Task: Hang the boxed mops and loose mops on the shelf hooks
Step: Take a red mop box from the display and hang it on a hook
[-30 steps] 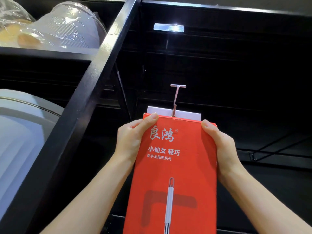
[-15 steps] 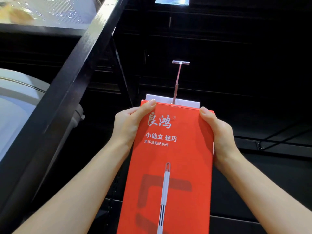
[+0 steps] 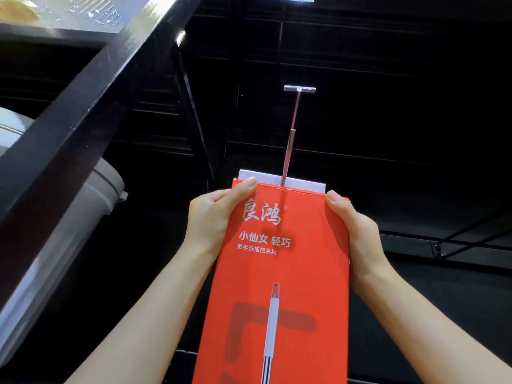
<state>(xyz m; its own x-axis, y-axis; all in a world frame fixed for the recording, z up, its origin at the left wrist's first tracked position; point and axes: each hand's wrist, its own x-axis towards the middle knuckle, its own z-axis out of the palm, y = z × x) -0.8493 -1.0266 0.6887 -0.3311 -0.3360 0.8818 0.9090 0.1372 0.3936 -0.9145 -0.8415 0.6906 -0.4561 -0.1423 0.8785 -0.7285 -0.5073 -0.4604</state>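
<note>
Red box (image 3: 279, 273) held upright at the shelf (image 3: 83, 101), its top edge against the chrome hook (image 3: 291, 139), whose rod runs behind the white flap; whether it hangs on its own I can't tell, so hanging looks underway, other mops not in view. Left hand (image 3: 213, 220) and right hand (image 3: 357, 234) clamp the box's top corners, thumbs pressed on front, other fingers hidden behind. Box: tall, flat, white lettering, mop handle printed down the middle.

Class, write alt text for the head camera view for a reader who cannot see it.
Two bare hands, left hand and right hand, hold a red boxed mop upright by its top corners under a metal shelf hook on a black shelf.
</note>
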